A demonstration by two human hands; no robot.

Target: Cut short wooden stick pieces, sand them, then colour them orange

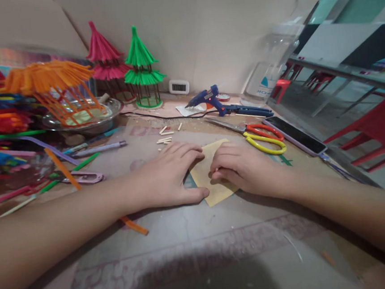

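Observation:
A square of yellow paper (pixel 217 197) lies on the plastic-covered table between my hands. My left hand (pixel 168 176) rests at its left side, fingers spread, with the thumb tip on the paper's lower left edge. Over the right half of the sheet is my right hand (pixel 245 169), its fingers curled in and the thumb pressed against them. Whatever those fingertips hold, if anything, is too small to make out. Short pale sticks (pixel 164 140) lie just beyond my left hand. Scissors (pixel 245 133) with red and yellow handles sit beyond my right hand.
A blue glue gun (pixel 210 99) stands at the back, near a small white clock (pixel 178 87). A phone (pixel 294 134) lies at the right edge. Green (pixel 142 68), pink (pixel 103 53) and orange (pixel 52 78) pipe-cleaner pavilions stand back left, beside heaped pipe cleaners (pixel 1 120).

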